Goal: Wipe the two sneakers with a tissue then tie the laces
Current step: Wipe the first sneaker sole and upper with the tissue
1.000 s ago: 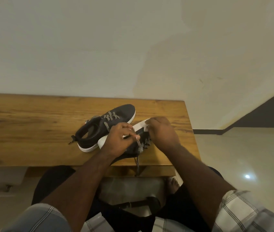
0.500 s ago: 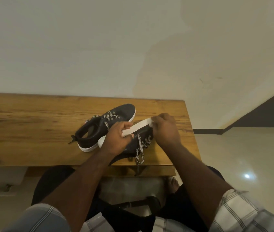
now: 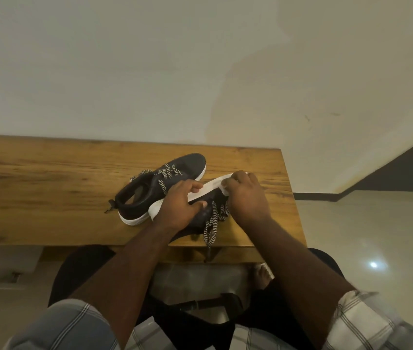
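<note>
Nearest the camera, two forearms in plaid sleeves reach out over the near edge of the wooden table [image 3: 49, 198]. The left hand [image 3: 179, 207] curls around the near sneaker [image 3: 200, 215], which is tipped on its side so the white sole [image 3: 208, 189] faces up, thumb under and fingers over the sole. The right hand [image 3: 247, 198] is bent over the toe end, its fingertips pressing a small white tissue [image 3: 225, 189] against the sole; how much tissue is bunched under the palm is hard to tell. This shoe's checked laces [image 3: 211, 226] hang loose, one end dangling past the table edge. Just beyond and to the left, the far sneaker [image 3: 160, 188] sits upright on the table, touching or nearly touching the held one, its laces threaded but showing no bow. Wiping appears to be in progress on the near shoe; whether the far one is already wiped cannot be judged, and both pairs of laces are not yet tied.
</note>
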